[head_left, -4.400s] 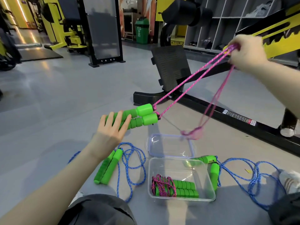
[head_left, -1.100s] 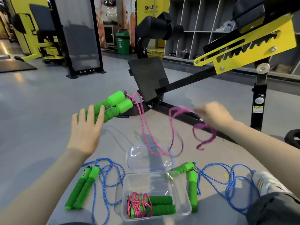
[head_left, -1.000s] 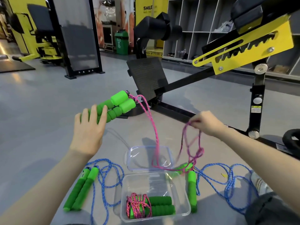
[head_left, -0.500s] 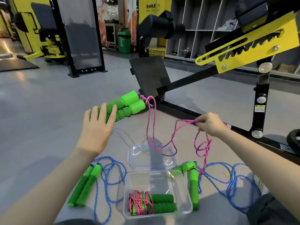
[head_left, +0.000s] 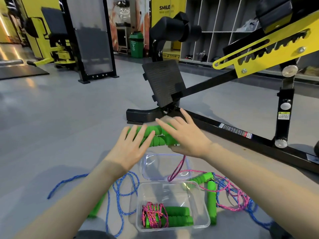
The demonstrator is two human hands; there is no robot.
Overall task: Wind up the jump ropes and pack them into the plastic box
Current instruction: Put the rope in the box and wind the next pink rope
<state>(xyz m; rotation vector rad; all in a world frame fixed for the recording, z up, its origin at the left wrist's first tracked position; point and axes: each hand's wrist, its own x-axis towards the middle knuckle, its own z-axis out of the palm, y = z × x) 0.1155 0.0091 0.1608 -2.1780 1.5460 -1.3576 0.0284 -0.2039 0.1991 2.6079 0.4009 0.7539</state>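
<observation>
The left hand (head_left: 128, 149) is holding the paired handles (head_left: 156, 137) above the box (head_left: 207, 219), fingers flat. The right hand (head_left: 186, 137) is lying spread over them. The pink rope (head_left: 177, 168) is trailing slack, so wraps should be going on taut.

Gym interior with a smooth grey floor (head_left: 51, 118) reflecting soft light. A black and yellow adjustable bench (head_left: 267, 49) slants across the right, its black base rail (head_left: 259, 141) lying along the floor, with a ribbed black footplate (head_left: 164, 81) and black roller pads (head_left: 172, 30) at centre. Grey open cubby shelves (head_left: 215, 23) stand behind it. A green bin (head_left: 136, 44) sits far back beside a yellow wall sign (head_left: 164, 9) reading SMILE. At left: a black-framed panel (head_left: 94, 49), a yellow machine (head_left: 50, 49), a dark floor mat (head_left: 20, 73).
</observation>
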